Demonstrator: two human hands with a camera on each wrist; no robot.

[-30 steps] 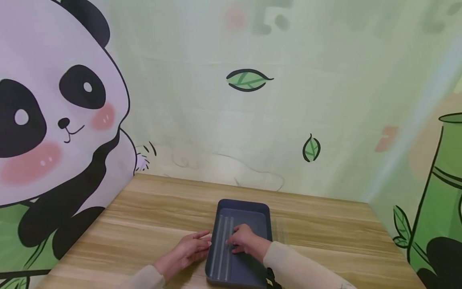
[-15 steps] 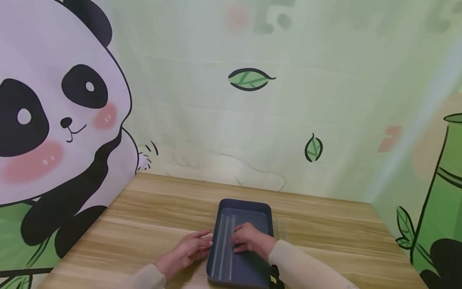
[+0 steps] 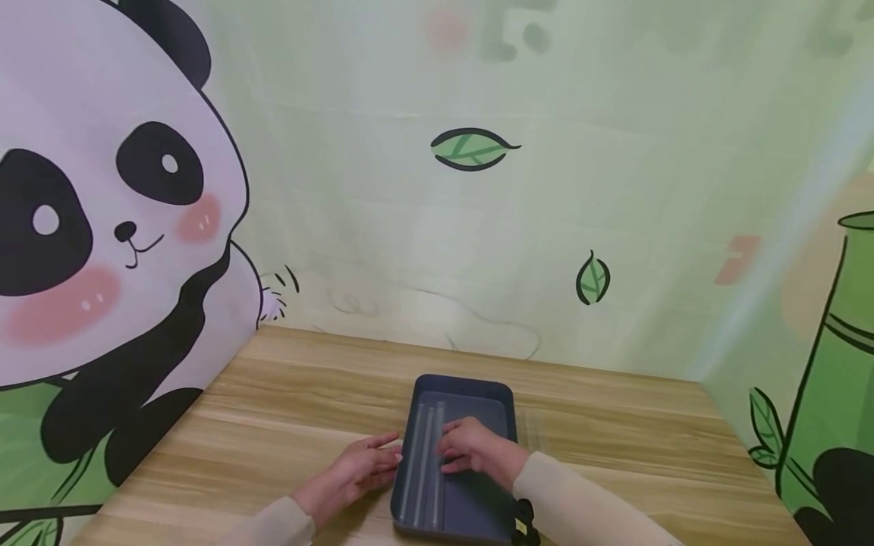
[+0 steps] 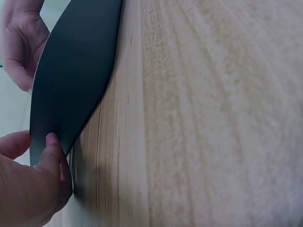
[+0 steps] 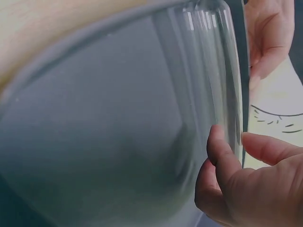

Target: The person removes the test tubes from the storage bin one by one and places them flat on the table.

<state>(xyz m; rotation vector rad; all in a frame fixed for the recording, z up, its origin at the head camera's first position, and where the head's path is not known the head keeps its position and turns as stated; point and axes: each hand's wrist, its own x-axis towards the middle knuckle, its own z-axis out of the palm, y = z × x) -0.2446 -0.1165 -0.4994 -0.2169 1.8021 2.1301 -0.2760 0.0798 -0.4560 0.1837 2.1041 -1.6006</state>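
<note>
A dark blue rectangular tray [image 3: 478, 504] lies lengthwise before me. Several long clear tubes [image 3: 421, 470] lie side by side along its left half. My right hand [image 3: 481, 447] reaches into the tray and pinches the rightmost clear tube [image 3: 437, 493] near its middle. In the right wrist view, the thumb and fingers of the right hand [image 5: 251, 175] come together at the tubes [image 5: 213, 61]; the grip is partly hidden. Outside the left wall, my left hand [image 3: 358, 466] rests its fingertips against the tray. The left wrist view shows the left hand's [image 4: 33, 179] fingers on the dark outer wall [image 4: 75, 71].
More clear tubes [image 3: 536, 436], faint against the wood, lie on the table [image 3: 307, 394] right of the tray. Behind the table hangs a green cloth backdrop [image 3: 382, 227] printed with a panda and leaves. A black-and-yellow item [image 3: 524, 523] is by the right wrist.
The rightmost tube's far end has shifted slightly toward the tray's far side. The right hand has moved slightly right and forward with it. The left hand has stayed against the tray.
</note>
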